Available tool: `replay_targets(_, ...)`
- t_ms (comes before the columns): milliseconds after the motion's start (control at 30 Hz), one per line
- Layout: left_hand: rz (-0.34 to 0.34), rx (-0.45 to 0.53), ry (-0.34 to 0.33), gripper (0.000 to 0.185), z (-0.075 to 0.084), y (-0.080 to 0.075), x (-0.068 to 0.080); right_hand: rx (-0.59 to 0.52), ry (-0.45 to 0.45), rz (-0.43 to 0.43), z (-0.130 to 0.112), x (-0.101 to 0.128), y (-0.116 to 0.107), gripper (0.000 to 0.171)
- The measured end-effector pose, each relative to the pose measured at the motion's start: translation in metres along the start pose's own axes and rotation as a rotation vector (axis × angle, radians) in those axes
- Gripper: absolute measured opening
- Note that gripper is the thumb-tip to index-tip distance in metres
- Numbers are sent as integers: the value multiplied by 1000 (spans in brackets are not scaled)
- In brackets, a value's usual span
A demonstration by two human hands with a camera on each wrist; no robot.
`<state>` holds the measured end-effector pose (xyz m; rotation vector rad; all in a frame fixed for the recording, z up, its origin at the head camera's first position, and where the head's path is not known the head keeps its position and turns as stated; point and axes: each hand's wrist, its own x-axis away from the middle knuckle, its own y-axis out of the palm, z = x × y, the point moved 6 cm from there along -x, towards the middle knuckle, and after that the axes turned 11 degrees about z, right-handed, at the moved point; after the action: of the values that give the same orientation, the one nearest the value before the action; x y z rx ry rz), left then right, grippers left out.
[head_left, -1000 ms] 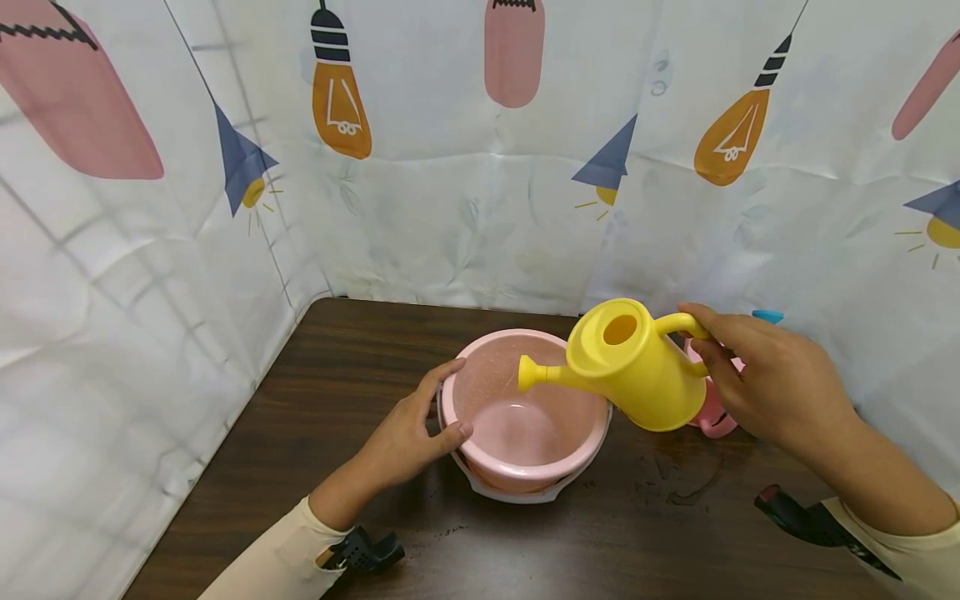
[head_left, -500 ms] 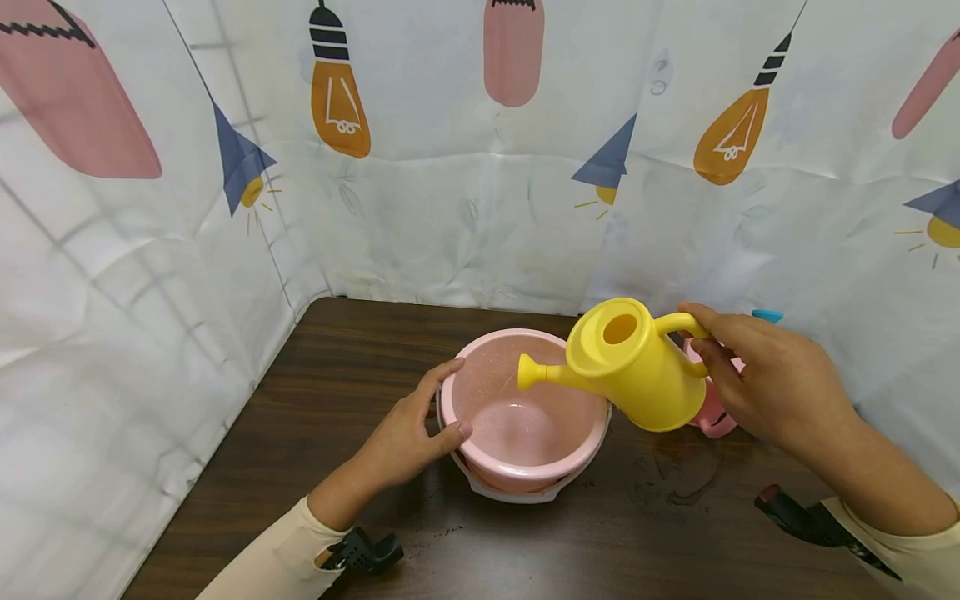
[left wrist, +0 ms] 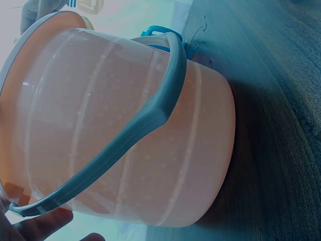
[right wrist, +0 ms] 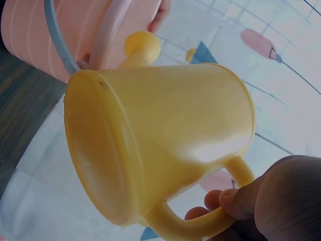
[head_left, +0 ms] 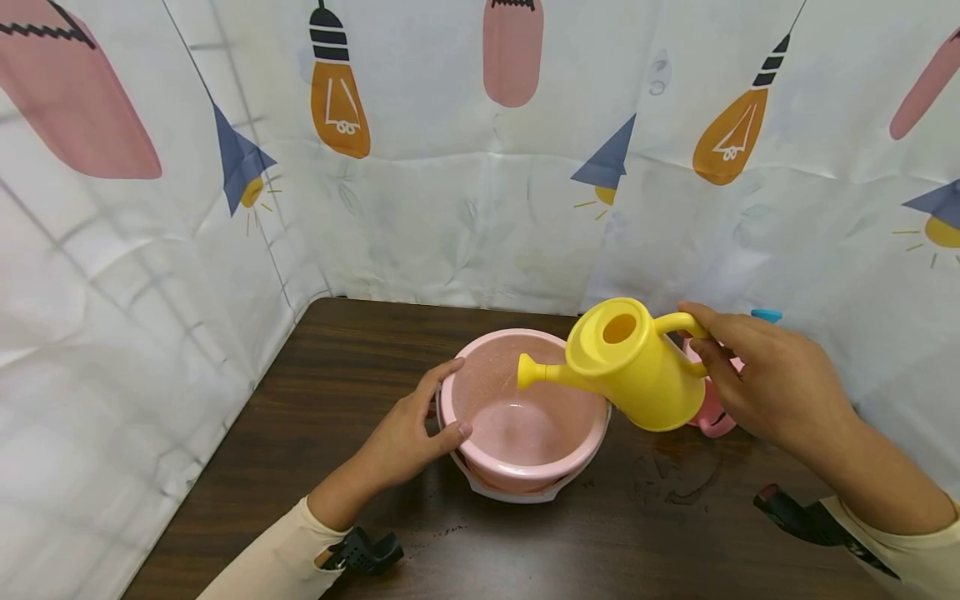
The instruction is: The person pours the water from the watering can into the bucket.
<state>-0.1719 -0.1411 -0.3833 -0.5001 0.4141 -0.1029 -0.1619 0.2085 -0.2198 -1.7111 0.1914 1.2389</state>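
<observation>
Over pink bucket (head_left: 525, 412), yellow watering can (head_left: 633, 367), between both hands

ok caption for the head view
Right hand tips yellow can over pink bucket gripped by left hand.

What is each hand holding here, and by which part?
The right hand grips the yellow watering can by its handle, tilted over the pink bucket. The left hand holds the bucket's rim.
</observation>
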Motion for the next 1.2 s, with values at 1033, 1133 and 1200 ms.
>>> replay_targets(1033, -5, 5, -5, 78, -1, 1, 0, 2, 5, -11, 0, -1, 0, 76)
replay_targets(1133, -4, 2, -10, 78, -1, 0, 0, -1, 8, -13, 0, -1, 1, 77)
replay_targets(1200, -4, 0, -12, 78, -1, 0, 0, -1, 8, -10, 0, -1, 1, 76)
